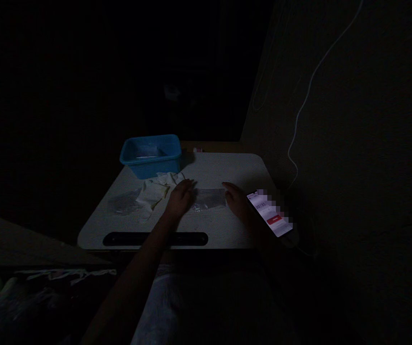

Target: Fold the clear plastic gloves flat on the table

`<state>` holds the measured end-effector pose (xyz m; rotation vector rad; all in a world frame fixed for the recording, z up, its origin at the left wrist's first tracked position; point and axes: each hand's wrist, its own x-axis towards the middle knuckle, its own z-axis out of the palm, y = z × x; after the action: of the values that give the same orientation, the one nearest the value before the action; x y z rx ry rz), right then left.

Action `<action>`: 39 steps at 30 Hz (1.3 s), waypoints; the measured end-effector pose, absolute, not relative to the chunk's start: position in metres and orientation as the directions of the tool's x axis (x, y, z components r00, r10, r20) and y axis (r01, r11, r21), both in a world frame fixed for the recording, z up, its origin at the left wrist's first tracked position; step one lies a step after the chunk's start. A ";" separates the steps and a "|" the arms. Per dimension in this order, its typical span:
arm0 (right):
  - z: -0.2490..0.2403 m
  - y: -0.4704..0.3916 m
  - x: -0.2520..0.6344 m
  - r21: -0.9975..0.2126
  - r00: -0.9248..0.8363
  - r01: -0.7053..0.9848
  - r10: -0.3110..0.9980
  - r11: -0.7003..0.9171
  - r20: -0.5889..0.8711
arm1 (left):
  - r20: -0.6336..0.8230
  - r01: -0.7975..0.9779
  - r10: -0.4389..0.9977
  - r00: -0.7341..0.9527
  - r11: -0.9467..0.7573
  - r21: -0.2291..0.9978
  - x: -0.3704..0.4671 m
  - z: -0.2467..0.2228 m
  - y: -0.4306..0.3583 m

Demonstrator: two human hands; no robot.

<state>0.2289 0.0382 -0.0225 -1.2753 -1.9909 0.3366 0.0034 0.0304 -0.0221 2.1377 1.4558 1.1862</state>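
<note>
A clear plastic bag (209, 199) lies flat on the white table (223, 167), between my two hands. My left hand (180, 196) is at the bag's left end, its fingers pointing forward; whether they pinch the edge is too dark to tell. At the right end is my right hand (235, 199), its index finger stretched out and apart from the thumb. A crumpled pale cloth (153, 191) sits just left of my left hand. More clear plastic (123, 202) lies beyond the cloth to the left.
A blue basket (151, 165) stands at the table's back left corner. The lit phone (272, 215) rests at the right edge. A dark slot (130, 238) runs along the front edge. A white cable (308, 91) hangs by the right wall. The room is very dark.
</note>
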 end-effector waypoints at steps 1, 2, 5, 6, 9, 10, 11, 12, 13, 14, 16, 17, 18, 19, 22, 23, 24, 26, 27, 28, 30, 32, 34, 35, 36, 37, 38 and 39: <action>-0.020 0.033 0.227 -0.478 -0.304 0.718 0.846 0.505 0.438 | 0.468 0.702 0.856 0.219 -0.471 0.534 0.006 -0.020 0.028; -0.018 0.028 0.225 -0.387 -0.368 0.752 0.828 0.533 0.424 | 0.442 0.742 0.848 0.292 -0.493 0.454 0.008 -0.017 0.026; -0.014 0.016 0.219 -0.165 -0.476 0.815 0.803 0.556 0.359 | 0.329 0.829 0.852 0.407 -0.496 0.258 0.016 -0.011 0.020; -0.014 0.013 0.219 -0.118 -0.488 0.826 0.803 0.552 0.341 | 0.303 0.851 0.859 0.412 -0.482 0.208 0.018 -0.011 0.019; -0.015 0.008 0.218 -0.047 -0.500 0.843 0.815 0.535 0.293 | 0.259 0.891 0.878 0.403 -0.441 0.106 0.021 -0.011 0.018; -0.016 0.008 0.218 -0.038 -0.501 0.847 0.820 0.530 0.278 | 0.249 0.900 0.884 0.396 -0.428 0.086 0.021 -0.012 0.018; -0.017 0.008 0.218 -0.031 -0.500 0.850 0.825 0.525 0.264 | 0.242 0.908 0.891 0.385 -0.412 0.071 0.021 -0.012 0.018; -0.018 0.008 0.218 -0.026 -0.500 0.853 0.829 0.522 0.251 | 0.236 0.917 0.898 0.371 -0.395 0.061 0.021 -0.012 0.018; -0.019 0.009 0.218 -0.022 -0.498 0.855 0.833 0.518 0.241 | 0.234 0.926 0.907 0.351 -0.373 0.055 0.021 -0.012 0.017; -0.019 0.009 0.218 -0.021 -0.496 0.857 0.836 0.514 0.236 | 0.234 0.936 0.915 0.329 -0.349 0.051 0.021 -0.011 0.017; -0.019 0.009 0.217 -0.022 -0.494 0.859 0.839 0.511 0.229 | 0.246 0.952 0.927 0.283 -0.303 0.047 0.021 -0.008 0.015; -0.019 0.009 0.217 -0.024 -0.494 0.859 0.840 0.511 0.225 | 0.255 0.957 0.930 0.265 -0.286 0.045 0.021 -0.006 0.014; -0.018 0.009 0.217 -0.027 -0.492 0.860 0.842 0.510 0.221 | 0.267 0.961 0.931 0.250 -0.272 0.046 0.021 -0.005 0.013; -0.018 0.009 0.216 -0.029 -0.490 0.861 0.845 0.507 0.213 | 0.281 0.963 0.929 0.240 -0.263 0.049 0.020 -0.003 0.012; -0.017 0.009 0.215 -0.033 -0.480 0.869 0.859 0.493 0.179 | 0.307 0.960 0.922 0.237 -0.271 0.070 0.020 0.001 0.010; -0.016 0.009 0.215 -0.032 -0.477 0.872 0.863 0.489 0.167 | 0.307 0.958 0.922 0.238 -0.274 0.079 0.021 0.003 0.009; -0.016 0.009 0.215 -0.032 -0.476 0.873 0.865 0.486 0.156 | 0.298 0.957 0.924 0.240 -0.276 0.086 0.024 0.005 0.008; -0.014 0.010 0.214 -0.037 -0.479 0.873 0.868 0.487 0.135 | 0.256 0.953 0.931 0.260 -0.291 0.090 0.035 0.010 0.006; -0.014 0.010 0.214 -0.040 -0.480 0.872 0.868 0.488 0.125 | 0.224 0.946 0.931 0.287 -0.313 0.088 0.043 0.013 0.004; -0.013 0.010 0.214 -0.042 -0.481 0.872 0.869 0.488 0.118 | 0.189 0.930 0.922 0.337 -0.358 0.087 0.053 0.015 0.003; -0.012 0.010 0.214 -0.035 -0.484 0.871 0.868 0.490 0.114 | 0.115 0.905 0.909 0.400 -0.412 0.107 0.073 0.019 0.000; -0.011 0.009 0.215 -0.016 -0.489 0.869 0.864 0.494 0.115 | 0.036 0.906 0.916 0.399 -0.400 0.141 0.090 0.018 -0.001; -0.009 0.008 0.215 -0.001 -0.499 0.865 0.860 0.502 0.105 | -0.018 0.913 0.927 0.376 -0.367 0.177 0.100 0.014 -0.002; -0.009 0.007 0.216 0.001 -0.502 0.864 0.860 0.504 0.098 | -0.036 0.918 0.932 0.360 -0.347 0.193 0.103 0.012 -0.002; -0.008 0.006 0.216 0.002 -0.503 0.863 0.860 0.505 0.091 | -0.053 0.922 0.937 0.344 -0.327 0.207 0.103 0.010 -0.002; -0.007 0.006 0.216 0.002 -0.502 0.864 0.860 0.504 0.087 | -0.067 0.925 0.941 0.332 -0.311 0.220 0.103 0.008 -0.002; -0.006 0.005 0.215 0.002 -0.500 0.865 0.862 0.502 0.089 | -0.079 0.926 0.943 0.325 -0.300 0.230 0.101 0.007 -0.002; -0.006 0.005 0.215 0.002 -0.496 0.867 0.863 0.498 0.093 | -0.088 0.925 0.942 0.323 -0.295 0.238 0.100 0.007 -0.002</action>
<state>0.2151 0.0045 -0.0061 -1.5331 -2.6499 -0.0737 0.0999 -0.0018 0.0069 2.3450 1.6936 0.0994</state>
